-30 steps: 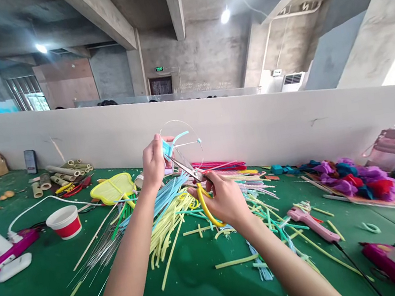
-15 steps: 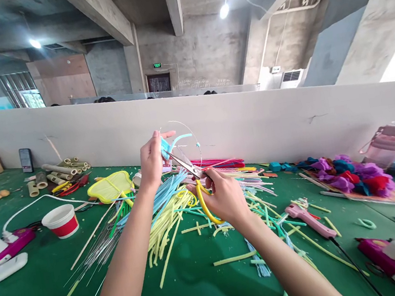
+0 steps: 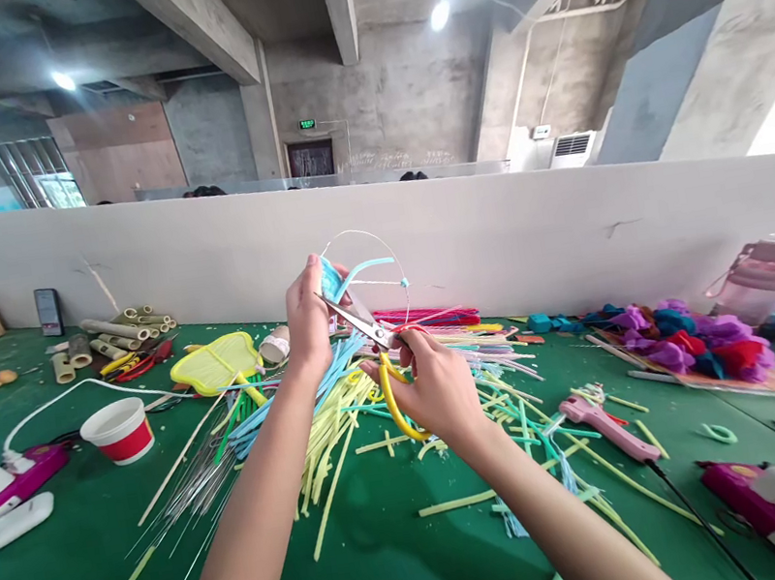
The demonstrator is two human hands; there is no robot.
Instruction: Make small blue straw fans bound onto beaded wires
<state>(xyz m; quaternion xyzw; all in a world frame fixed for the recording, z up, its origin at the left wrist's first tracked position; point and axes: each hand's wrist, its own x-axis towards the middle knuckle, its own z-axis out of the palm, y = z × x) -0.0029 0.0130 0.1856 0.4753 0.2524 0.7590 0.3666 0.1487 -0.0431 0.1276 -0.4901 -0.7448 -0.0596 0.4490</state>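
Raised above the table, my left hand (image 3: pixel 308 314) grips a light-blue pipe cleaner piece (image 3: pixel 331 277) joined to a thin wire hoop (image 3: pixel 370 232). One blue strand sticks out to the right, and a small blue knot (image 3: pixel 404 282) sits on the hoop. My right hand (image 3: pixel 438 382) has its fingers through the yellow handles of a pair of scissors (image 3: pixel 381 338). The parted blades point up and left, close to the blue piece by my left fingers. Whether they touch it I cannot tell. Beneath lie yellow pipe cleaners (image 3: pixel 329 436) and blue ones (image 3: pixel 282 414).
A pink glue gun (image 3: pixel 608 431) with a cord lies at right, near a magenta power strip (image 3: pixel 768 514). Left are a paper cup (image 3: pixel 118 433), a yellow fan-shaped piece (image 3: pixel 217 366) and bamboo tubes (image 3: pixel 119 337). A white partition (image 3: pixel 533 237) rises behind the table.
My left hand has shifted slightly right with the blue piece and hoop, which has turned a little. The scissors have moved slightly left, with their blades still apart.
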